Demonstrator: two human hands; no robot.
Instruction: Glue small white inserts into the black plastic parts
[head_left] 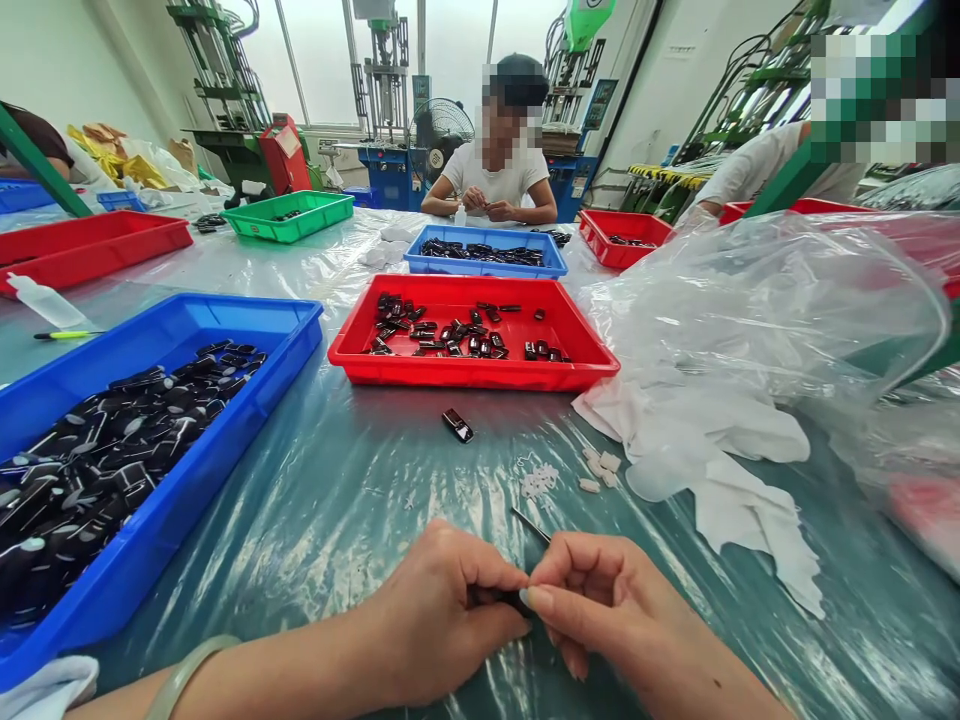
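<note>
My left hand (442, 610) is closed, with a small black part (512, 598) between thumb and forefinger; most of it is hidden by the fingers. Against it presses the thumb and fingertip of my right hand (607, 610), touching the left fingertips. A thin pointed metal tool (531, 525) sticks out past my right fingers, its tip toward the upper left; the rest of it lies hidden in the hand. On the table ahead lies one glossy black piece (457, 426). Right of it are a small heap of white bits (540, 482) and several cream-coloured blocks (600, 466).
A blue tray (247, 430) full of black parts stands at left. Ahead is a red tray (480, 375) with scattered black pieces. White cloth (750, 490) and clear plastic sheeting (720, 290) lie at right. Opposite, a person (491, 170) sits behind another blue tray (487, 267).
</note>
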